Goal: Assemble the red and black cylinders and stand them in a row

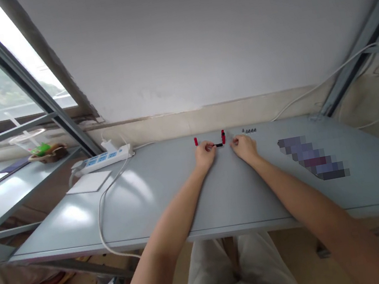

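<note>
My left hand point(205, 155) rests at the back middle of the grey table, its fingers closed round a small black and red piece point(218, 145) whose black end points right. My right hand point(245, 147) is a little to the right, fingers pinched together; what they hold, if anything, is too small to name. Between and behind the hands stands a red and black piece point(223, 136). A small red piece point(196, 141) is behind my left hand. Several small dark pieces point(249, 130) are lined up behind my right hand.
On the table point(173, 213) are a white power strip point(106, 159), a white square plate point(89, 182) and a white cable point(100, 216) at the left. A blurred-out flat object point(312, 158) lies at the right. The wall point(193, 38) rises behind; metal posts frame both sides.
</note>
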Demonstrator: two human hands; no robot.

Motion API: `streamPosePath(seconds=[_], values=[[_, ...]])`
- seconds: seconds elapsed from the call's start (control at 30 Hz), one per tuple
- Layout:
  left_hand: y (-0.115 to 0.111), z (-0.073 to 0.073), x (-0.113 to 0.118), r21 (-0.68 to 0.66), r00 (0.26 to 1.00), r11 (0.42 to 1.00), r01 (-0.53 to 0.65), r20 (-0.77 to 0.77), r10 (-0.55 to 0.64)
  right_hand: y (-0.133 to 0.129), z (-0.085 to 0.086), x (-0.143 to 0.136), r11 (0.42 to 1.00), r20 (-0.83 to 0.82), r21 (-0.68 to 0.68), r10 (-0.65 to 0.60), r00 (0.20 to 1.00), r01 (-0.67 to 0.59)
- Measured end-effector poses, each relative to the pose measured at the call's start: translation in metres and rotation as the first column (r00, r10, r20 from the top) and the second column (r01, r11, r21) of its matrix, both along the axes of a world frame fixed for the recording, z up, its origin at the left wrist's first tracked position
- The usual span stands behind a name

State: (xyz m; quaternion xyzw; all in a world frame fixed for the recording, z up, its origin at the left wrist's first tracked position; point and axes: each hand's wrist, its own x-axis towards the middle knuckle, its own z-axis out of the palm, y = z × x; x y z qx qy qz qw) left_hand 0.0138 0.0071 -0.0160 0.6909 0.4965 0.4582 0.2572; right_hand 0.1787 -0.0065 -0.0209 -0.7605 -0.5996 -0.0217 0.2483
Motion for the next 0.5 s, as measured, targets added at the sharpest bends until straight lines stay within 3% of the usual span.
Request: streamPosePath(seconds=[0.5], values=[[-0.005, 0.005, 0.004, 0.027, 0.999, 0.999, 0.032, 0.028, -0.033, -0.014, 0.014, 0.0, 0.997, 0.119, -0.046, 0.059, 0.991, -0.054]])
